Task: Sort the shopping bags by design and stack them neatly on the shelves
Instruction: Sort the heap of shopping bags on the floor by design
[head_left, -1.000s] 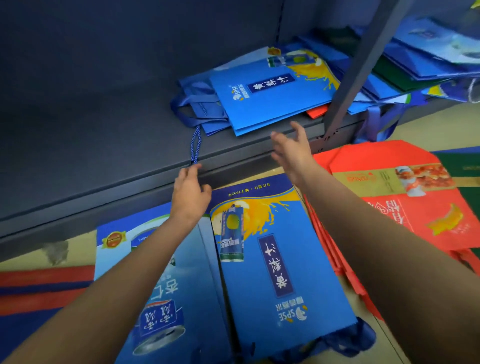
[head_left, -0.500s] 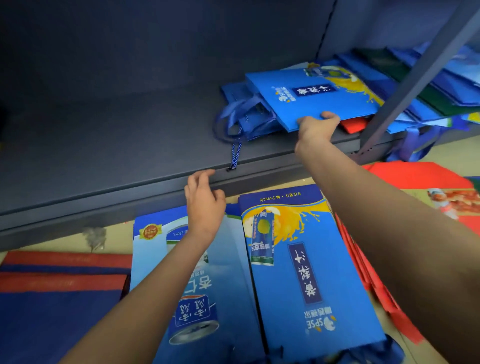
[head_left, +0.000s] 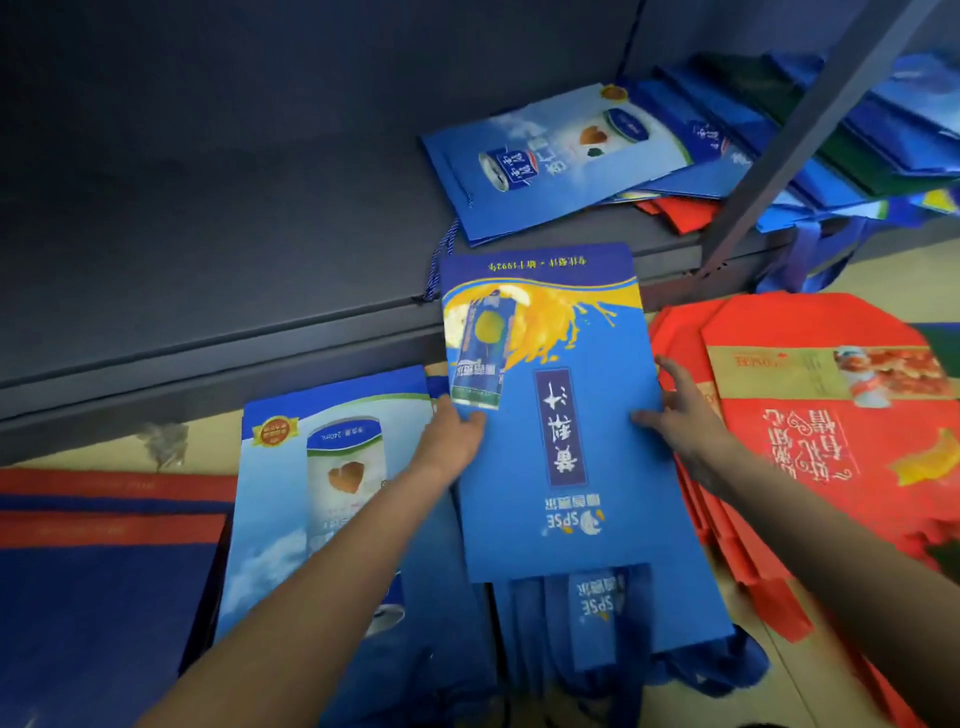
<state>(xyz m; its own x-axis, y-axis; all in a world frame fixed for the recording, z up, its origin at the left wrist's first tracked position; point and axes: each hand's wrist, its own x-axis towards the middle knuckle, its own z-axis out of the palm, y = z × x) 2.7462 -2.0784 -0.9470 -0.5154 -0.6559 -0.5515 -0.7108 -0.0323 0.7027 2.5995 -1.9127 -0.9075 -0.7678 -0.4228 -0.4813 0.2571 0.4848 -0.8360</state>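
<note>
a flat blue paper bag with orange juice splash (head_left: 561, 441) is pinched at its side edges by left hand (head_left: 452, 441) and right hand (head_left: 680, 421), long axis pointing toward the grey metal shelf (head_left: 234, 249) just ahead.

"SPSE" on blue juice bag (head_left: 566, 457); "240mL" on can-print bag (head_left: 332, 467)
</note>
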